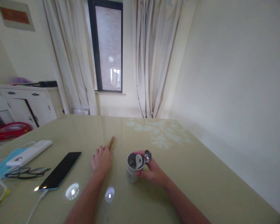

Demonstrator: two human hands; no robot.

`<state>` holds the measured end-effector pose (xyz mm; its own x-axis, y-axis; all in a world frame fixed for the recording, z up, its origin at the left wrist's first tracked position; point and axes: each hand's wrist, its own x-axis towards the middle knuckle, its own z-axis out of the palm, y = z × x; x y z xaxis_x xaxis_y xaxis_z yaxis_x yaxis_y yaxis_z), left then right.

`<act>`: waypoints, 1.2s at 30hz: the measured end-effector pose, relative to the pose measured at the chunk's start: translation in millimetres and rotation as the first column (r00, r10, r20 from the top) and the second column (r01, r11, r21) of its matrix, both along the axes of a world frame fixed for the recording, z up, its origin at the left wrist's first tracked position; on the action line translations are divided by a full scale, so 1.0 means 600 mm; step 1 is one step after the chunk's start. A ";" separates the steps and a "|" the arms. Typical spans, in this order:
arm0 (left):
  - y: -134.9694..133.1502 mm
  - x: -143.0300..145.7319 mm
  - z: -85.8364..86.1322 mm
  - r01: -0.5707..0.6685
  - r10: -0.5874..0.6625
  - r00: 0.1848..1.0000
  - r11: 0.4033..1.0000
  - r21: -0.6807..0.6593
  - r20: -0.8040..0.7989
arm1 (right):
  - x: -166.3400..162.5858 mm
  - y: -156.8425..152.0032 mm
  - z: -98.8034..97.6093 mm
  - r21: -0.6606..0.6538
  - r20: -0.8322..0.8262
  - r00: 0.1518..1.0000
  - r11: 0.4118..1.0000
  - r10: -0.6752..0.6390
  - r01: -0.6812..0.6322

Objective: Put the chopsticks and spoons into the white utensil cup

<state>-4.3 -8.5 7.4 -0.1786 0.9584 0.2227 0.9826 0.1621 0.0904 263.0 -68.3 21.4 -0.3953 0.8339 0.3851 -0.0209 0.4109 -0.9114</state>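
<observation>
My left hand (102, 159) rests on the table, fingers curled over a bundle of wooden chopsticks (111, 142) whose tips stick out beyond it. My right hand (151, 171) is wrapped around a small grey utensil holder (132, 169) standing upright on the table. Two metal spoons (143, 158) lean in the holder, their bowls sticking up next to my right thumb.
On the pale green table (200, 174), a black phone (60, 170) on a white cable lies to the left, with black glasses (25, 172), a white power bank (29, 153) and a blue item beyond. A wall runs close along the right edge. White cabinet (30, 104) far left.
</observation>
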 end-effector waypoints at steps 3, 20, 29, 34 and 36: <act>0.002 0.006 -0.005 0.002 -0.002 1.000 1.000 0.008 0.005 | 0.001 0.006 -0.013 -0.056 -0.015 1.000 0.998 0.000 -0.001; -0.040 0.077 0.073 0.451 -0.567 0.332 0.798 0.401 0.754 | 0.014 0.008 -0.003 -0.087 -0.131 0.988 0.992 0.085 -0.097; -0.064 0.112 0.071 0.533 -0.508 0.116 0.757 0.378 0.853 | 0.009 0.002 0.022 0.074 -0.055 0.974 0.972 -0.219 0.223; -0.066 0.115 0.071 0.531 -0.493 0.115 0.764 0.366 0.862 | 0.006 -0.004 0.030 0.157 -0.069 0.954 0.942 -0.291 0.298; -0.066 0.117 0.070 0.529 -0.491 0.118 0.767 0.364 0.863 | 0.007 -0.006 0.036 0.145 -0.103 0.948 0.938 -0.301 0.314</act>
<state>65.8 -48.0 49.1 0.2989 0.9146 0.2723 0.1258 -0.3207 0.9388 267.0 -72.0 43.1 -0.0929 0.8362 0.5405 0.0608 0.5466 -0.8352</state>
